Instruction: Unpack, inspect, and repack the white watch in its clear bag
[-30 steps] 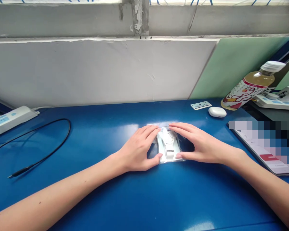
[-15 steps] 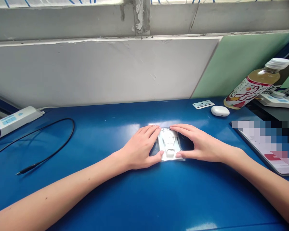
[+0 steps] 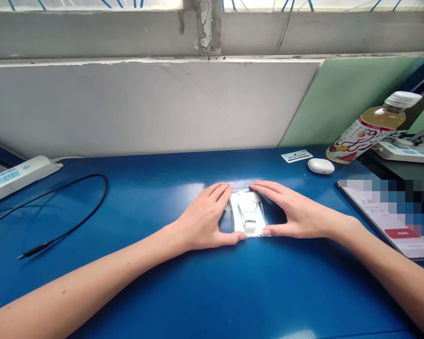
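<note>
A small clear plastic packet [image 3: 248, 207] with a white item inside lies flat on the blue table [image 3: 212, 292]. I cannot make out what the white item is. My left hand [image 3: 207, 216] is on the packet's left side, palm down, fingertips near its far edge and thumb at its near edge. On the other side, my right hand [image 3: 293, 212] has its fingertips by the far right corner and its thumb by the near right corner. Both hands are open, thumbs spread from the fingers, touching the packet's edges without lifting it.
At the left lie a black cable [image 3: 104, 188] and a white power strip [image 3: 19, 174]. Right of the hands are a white earbud case [image 3: 321, 165], a card [image 3: 297, 156], a drink bottle [image 3: 365, 136] and a tablet [image 3: 378, 216] with a partly blurred screen. A wall panel [image 3: 144, 108] borders the table's back.
My left thumb has slid right along the packet's near edge. My right thumb has shifted slightly outward, and the packet stays on the table. The view has tilted up a little.
</note>
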`<state>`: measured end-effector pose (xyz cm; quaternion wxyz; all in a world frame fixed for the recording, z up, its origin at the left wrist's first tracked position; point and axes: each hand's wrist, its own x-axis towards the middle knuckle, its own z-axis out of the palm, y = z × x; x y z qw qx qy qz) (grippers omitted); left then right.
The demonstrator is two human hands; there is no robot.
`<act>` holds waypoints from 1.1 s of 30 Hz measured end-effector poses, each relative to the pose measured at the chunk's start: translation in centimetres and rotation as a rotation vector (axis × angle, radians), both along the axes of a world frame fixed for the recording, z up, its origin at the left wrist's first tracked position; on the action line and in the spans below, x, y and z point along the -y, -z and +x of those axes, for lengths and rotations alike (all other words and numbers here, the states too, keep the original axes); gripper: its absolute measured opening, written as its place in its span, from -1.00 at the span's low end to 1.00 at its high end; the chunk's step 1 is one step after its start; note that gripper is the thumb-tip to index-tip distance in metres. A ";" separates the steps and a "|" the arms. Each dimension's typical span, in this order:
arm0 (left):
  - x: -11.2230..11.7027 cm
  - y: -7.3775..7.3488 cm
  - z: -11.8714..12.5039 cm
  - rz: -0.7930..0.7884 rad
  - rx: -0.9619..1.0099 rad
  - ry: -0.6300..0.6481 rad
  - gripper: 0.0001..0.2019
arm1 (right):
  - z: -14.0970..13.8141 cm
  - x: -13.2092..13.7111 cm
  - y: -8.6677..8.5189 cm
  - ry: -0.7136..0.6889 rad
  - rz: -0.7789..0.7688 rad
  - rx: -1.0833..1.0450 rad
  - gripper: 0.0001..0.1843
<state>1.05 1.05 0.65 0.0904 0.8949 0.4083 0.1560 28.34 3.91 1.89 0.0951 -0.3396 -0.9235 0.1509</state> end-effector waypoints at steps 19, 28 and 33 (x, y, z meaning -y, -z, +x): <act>0.0 0.0 -0.1 -0.033 0.011 -0.003 -0.02 | 0.0 0.0 0.0 0.067 -0.049 -0.017 0.12; 0.1 -0.3 0.1 -0.029 0.004 -0.007 -0.03 | 0.2 0.0 -0.1 0.057 -0.040 -0.032 0.16; 0.1 -0.2 -0.1 -0.053 0.015 -0.006 -0.02 | 0.3 0.0 -0.1 0.044 -0.009 -0.049 0.09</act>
